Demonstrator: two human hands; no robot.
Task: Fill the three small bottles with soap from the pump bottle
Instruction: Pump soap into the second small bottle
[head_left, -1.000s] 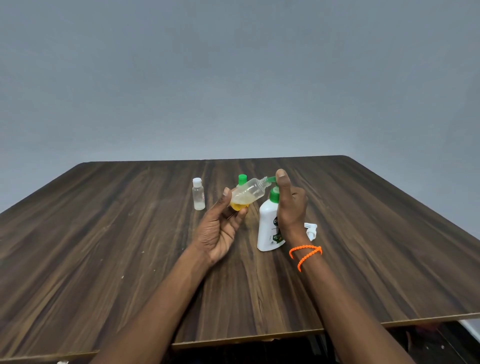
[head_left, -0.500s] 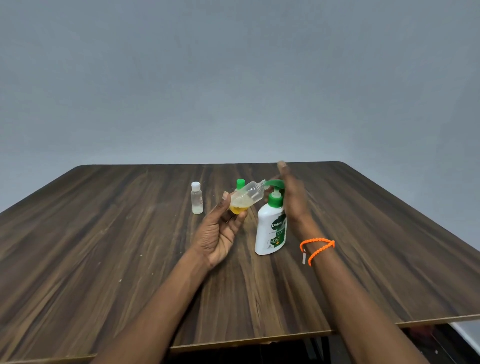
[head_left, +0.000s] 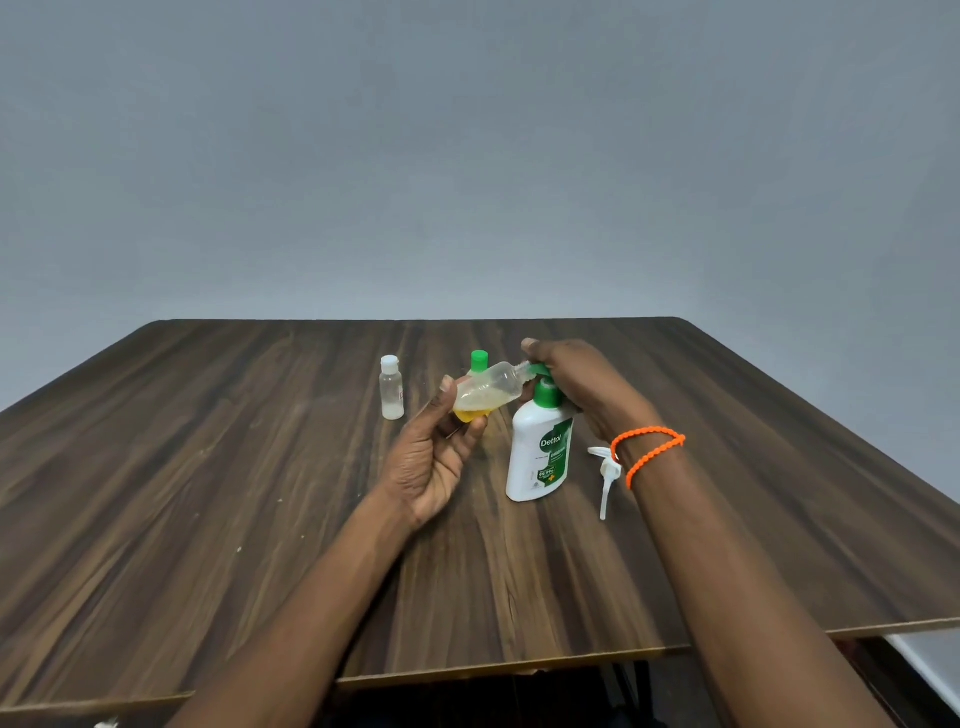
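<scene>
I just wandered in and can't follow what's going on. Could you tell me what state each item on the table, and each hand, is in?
Pump bottle: upright, pump pressed by the right hand.
Held small bottle: tilted, uncapped, mouth at the nozzle, partly filled.
White-capped small bottle: upright, capped.
Green-capped small bottle: capped, mostly hidden.
Loose white pump: lying on the table.
Left hand: holding the tilted bottle.
Right hand: on the pump head.
</scene>
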